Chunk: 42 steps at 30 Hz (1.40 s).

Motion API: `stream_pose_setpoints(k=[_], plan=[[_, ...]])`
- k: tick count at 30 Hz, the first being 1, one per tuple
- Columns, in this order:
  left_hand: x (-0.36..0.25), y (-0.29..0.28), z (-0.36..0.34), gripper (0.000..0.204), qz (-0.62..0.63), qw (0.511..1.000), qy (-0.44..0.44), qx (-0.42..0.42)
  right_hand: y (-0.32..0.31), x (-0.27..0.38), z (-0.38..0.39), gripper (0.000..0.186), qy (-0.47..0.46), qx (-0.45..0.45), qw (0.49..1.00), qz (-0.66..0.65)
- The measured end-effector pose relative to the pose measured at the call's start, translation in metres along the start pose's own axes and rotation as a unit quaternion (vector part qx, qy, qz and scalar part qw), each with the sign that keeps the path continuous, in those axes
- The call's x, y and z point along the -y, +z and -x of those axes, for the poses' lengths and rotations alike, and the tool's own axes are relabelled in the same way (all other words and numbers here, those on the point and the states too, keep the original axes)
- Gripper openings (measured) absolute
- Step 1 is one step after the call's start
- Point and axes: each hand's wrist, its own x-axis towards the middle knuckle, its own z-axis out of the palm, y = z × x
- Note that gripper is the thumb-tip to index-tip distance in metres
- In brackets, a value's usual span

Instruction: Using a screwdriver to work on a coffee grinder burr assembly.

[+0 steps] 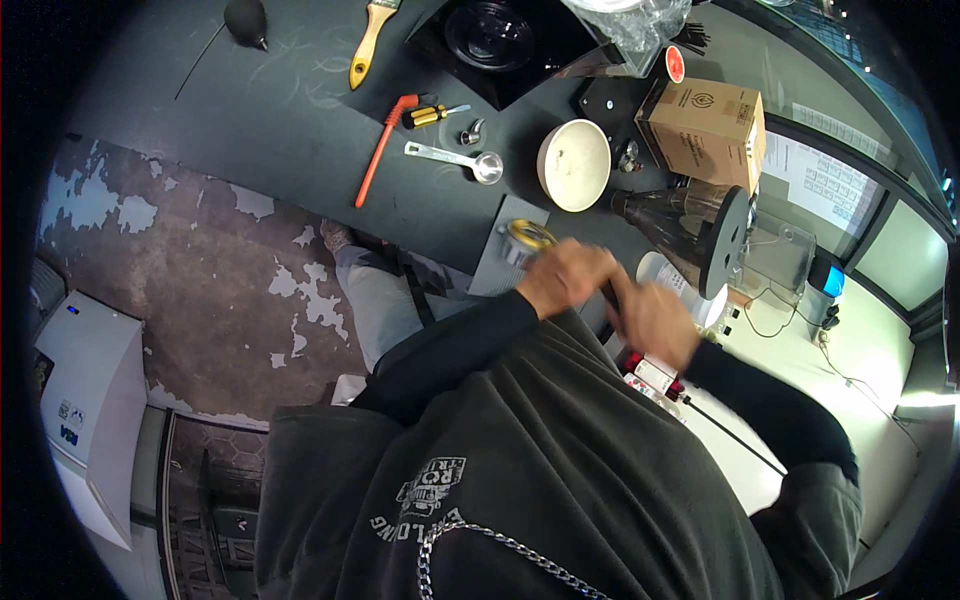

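Both hands meet in front of my body at the bench's near edge, somewhat smeared by motion. My left hand is closed beside a round metal cup with a yellow rim, which sits over a grey ribbed mat. Whether the fingers touch the cup is hidden. Close by on the right, my right hand is closed too, its fingers near a short dark piece that shows between the hands. What either hand grips is mostly covered by the fingers.
Beyond the hands are a cream bowl, a metal measuring scoop, a yellow-black screwdriver and an orange-red brush. To the right stand a dark cone-shaped hopper, a cardboard box and a white container.
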Motion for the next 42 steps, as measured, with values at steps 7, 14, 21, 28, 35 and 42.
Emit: stream_pose_setpoints(k=[7, 14, 21, 28, 35, 42], plan=[[0.016, 0.002, 0.004, 0.019, -0.059, 0.995, -0.062, 0.046, 0.026, -0.012, 0.004, 0.038, -0.011, -0.102, 0.995, 0.008], [-0.012, -0.019, -0.021, 0.074, 0.030, 0.993, -0.014, 0.115, 0.019, -0.054, 0.034, 0.038, 0.017, -0.097, 0.993, -0.070], [-0.019, -0.074, -0.017, 0.089, -0.290, 0.909, -0.248, 0.166, 0.107, -0.090, 0.042, 0.041, 0.087, -0.175, 0.911, -0.363], [-0.012, -0.076, -0.004, 0.088, -0.256, 0.843, -0.406, 0.245, 0.218, -0.062, 0.009, 0.044, 0.148, -0.239, 0.820, -0.499], [-0.013, -0.069, 0.022, 0.082, -0.193, 0.875, -0.390, 0.211, 0.260, -0.036, -0.006, 0.042, 0.163, -0.254, 0.799, -0.521], [-0.021, -0.064, 0.030, 0.073, -0.236, 0.876, -0.361, 0.215, 0.292, -0.022, -0.026, 0.042, 0.137, -0.254, 0.804, -0.520]])
